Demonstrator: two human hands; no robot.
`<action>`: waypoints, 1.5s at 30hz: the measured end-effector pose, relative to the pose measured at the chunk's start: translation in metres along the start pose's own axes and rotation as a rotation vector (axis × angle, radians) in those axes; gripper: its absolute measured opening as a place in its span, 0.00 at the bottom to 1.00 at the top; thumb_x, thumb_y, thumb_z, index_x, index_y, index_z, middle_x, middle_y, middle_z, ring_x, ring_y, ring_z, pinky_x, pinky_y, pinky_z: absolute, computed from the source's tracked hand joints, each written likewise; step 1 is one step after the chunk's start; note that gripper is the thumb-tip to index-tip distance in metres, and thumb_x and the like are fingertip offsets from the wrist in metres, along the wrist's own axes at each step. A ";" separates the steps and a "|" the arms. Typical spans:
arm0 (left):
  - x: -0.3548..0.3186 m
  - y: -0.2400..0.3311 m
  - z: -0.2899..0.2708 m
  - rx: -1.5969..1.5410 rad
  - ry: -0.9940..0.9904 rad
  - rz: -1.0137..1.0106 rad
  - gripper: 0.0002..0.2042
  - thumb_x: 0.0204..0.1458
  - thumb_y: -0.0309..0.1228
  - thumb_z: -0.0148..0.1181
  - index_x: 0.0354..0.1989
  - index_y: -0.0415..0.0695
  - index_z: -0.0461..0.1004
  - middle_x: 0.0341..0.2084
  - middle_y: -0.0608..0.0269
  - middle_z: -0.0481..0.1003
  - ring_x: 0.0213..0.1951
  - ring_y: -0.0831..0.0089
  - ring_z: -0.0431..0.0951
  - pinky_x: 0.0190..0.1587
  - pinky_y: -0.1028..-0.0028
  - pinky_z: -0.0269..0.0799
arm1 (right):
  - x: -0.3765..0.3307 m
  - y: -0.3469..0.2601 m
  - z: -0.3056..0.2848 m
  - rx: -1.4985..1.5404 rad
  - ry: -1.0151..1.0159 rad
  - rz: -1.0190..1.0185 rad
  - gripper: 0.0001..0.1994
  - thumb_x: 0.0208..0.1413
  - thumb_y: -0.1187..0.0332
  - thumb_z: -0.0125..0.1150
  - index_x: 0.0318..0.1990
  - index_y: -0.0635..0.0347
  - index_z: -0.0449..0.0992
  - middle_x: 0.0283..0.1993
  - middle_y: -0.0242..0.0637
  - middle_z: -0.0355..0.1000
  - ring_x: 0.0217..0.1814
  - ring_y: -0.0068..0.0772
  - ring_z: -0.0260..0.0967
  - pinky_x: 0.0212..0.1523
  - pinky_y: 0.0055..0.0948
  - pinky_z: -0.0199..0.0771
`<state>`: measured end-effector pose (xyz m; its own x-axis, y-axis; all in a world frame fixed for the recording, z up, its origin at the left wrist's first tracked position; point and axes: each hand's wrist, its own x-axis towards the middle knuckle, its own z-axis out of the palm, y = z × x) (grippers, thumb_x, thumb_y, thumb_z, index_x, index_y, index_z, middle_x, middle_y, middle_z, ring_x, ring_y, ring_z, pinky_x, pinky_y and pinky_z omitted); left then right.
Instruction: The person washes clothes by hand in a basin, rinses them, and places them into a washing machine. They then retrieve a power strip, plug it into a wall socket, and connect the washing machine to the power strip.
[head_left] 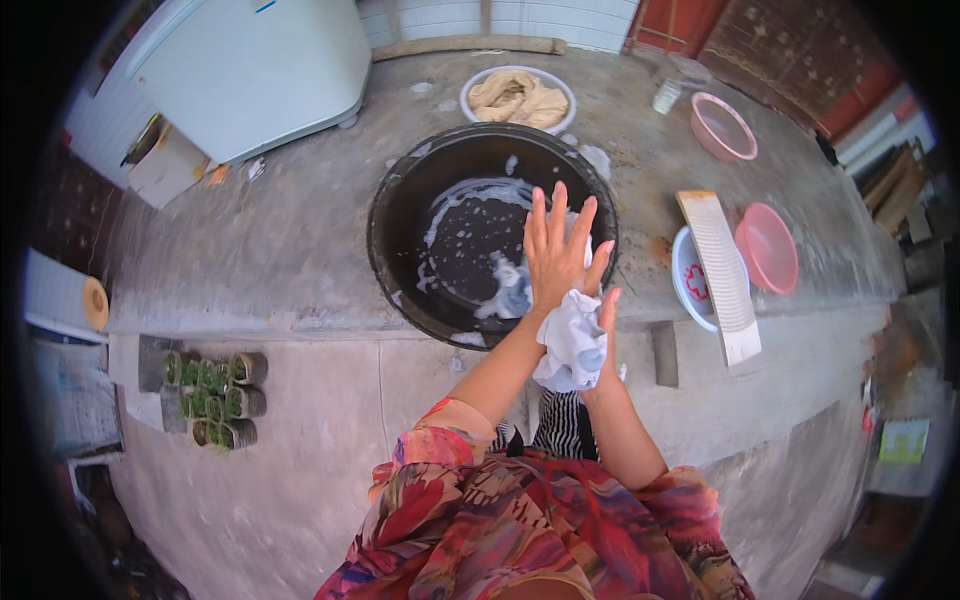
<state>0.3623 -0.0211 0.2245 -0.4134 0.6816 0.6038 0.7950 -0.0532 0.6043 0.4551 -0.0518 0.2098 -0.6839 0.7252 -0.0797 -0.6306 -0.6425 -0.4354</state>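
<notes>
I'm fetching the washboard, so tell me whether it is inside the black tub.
No, the washboard sits over a pale basin, right of the black tub.

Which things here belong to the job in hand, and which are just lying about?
Apparently in use:
left hand, fingers spread
right hand, partly hidden
white cloth at the left wrist
black tub, with suds

Apparently lying about:
ridged board
pink basins
potted plants
tan cloth in a basin, though possibly related
</notes>
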 end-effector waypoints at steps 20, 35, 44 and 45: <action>-0.091 0.091 0.111 -0.922 -0.719 -0.751 0.17 0.57 0.38 0.50 0.50 0.40 0.65 0.40 0.60 0.71 0.40 0.76 0.71 0.44 0.77 0.67 | -0.054 -0.066 -0.121 -0.375 0.767 -0.208 0.34 0.58 0.44 0.44 0.60 0.66 0.59 0.59 0.47 0.61 0.61 0.39 0.58 0.59 0.33 0.57; -0.105 0.047 0.160 -0.939 -0.696 -1.079 0.17 0.63 0.38 0.42 0.53 0.40 0.66 0.43 0.55 0.74 0.44 0.73 0.74 0.50 0.72 0.69 | 0.054 -0.398 -0.260 -1.568 0.767 -0.373 0.26 0.54 0.51 0.58 0.46 0.69 0.74 0.43 0.45 0.74 0.47 0.36 0.69 0.49 0.35 0.66; -0.204 -0.018 0.074 -0.613 -0.238 -1.340 0.16 0.60 0.39 0.48 0.49 0.41 0.69 0.36 0.62 0.74 0.39 0.77 0.72 0.43 0.76 0.69 | 0.092 -0.446 -0.386 -2.629 0.678 -0.068 0.36 0.50 0.51 0.60 0.61 0.62 0.57 0.60 0.55 0.58 0.62 0.57 0.55 0.61 0.47 0.56; -0.217 -0.019 0.062 -0.631 -0.164 -1.375 0.16 0.59 0.39 0.48 0.49 0.41 0.69 0.36 0.62 0.74 0.39 0.77 0.72 0.43 0.77 0.69 | 0.095 -0.423 -0.369 -2.641 0.592 -0.091 0.31 0.52 0.55 0.59 0.59 0.63 0.60 0.58 0.54 0.61 0.60 0.56 0.57 0.60 0.46 0.57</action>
<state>0.4646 -0.1224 0.0503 -0.5652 0.5291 -0.6329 -0.4859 0.4064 0.7738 0.7926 0.3798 0.0553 -0.3441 0.9351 0.0845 0.9387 0.3447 0.0073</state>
